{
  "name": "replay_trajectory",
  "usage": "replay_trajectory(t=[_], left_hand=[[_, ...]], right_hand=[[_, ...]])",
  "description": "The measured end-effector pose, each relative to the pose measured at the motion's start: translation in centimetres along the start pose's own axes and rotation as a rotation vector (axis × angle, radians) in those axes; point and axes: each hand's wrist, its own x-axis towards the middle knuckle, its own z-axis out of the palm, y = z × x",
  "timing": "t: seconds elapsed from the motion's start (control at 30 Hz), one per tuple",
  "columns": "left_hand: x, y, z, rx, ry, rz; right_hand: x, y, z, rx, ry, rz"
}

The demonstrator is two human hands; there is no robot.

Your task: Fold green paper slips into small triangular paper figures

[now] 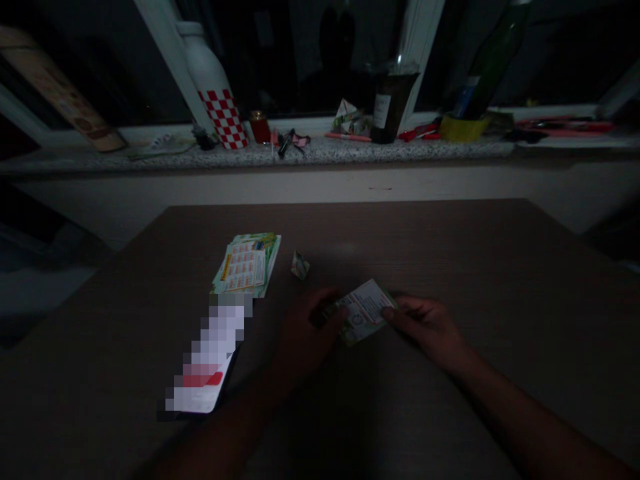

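Between my two hands is a small printed paper card (367,308), white with green edges, raised a little over the table and tilted. My left hand (316,327) pinches its left edge, with the thumb on top. At the right edge my right hand (425,323) grips it, thumb on the face and fingers behind. A small folded paper piece (300,265) sits on the table just beyond my left hand. To the left lies a stack of similar printed cards (245,267), green and white. Below that stack is a lit phone (207,367), its screen mostly blurred out.
The brown wooden table (475,253) meets a wall under a granite windowsill (320,155). On the sill stand a red-and-white checkered bottle (220,100), a dark cup (390,110), a folded paper shape (347,117), a yellow tape roll (463,129) and a green bottle (495,60).
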Motion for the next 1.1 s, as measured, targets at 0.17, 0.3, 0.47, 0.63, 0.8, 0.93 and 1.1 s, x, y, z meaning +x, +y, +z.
replay_trajectory(t=[0.17, 0.3, 0.47, 0.63, 0.8, 0.93, 1.1], left_hand=[[-1.0, 0.1, 0.2, 0.299, 0.009, 0.402], [-1.3, 0.3, 0.5, 0.439, -0.017, 0.513], [-1.3, 0.2, 0.8, 0.496, -0.058, 0.491], [-1.4, -0.1, 1.1, 0.44, -0.106, 0.405], [-1.3, -0.1, 1.4, 0.301, -0.155, 0.265], [-1.2, 0.1, 1.3, 0.243, -0.176, 0.227], [-1.3, 0.3, 1.2, 0.246, -0.178, 0.204]], right_hand=[[0.1, 0.5, -0.1, -0.006, 0.004, 0.029], [0.2, 0.8, 0.0, -0.02, 0.007, 0.02], [0.2, 0.4, 0.2, -0.012, 0.026, 0.014], [0.2, 0.0, 0.4, -0.024, 0.036, 0.011], [0.3, 0.4, 0.3, -0.012, 0.058, 0.03], [0.3, 0.6, 0.2, -0.025, 0.075, 0.02], [0.3, 0.5, 0.4, -0.053, 0.075, 0.017]])
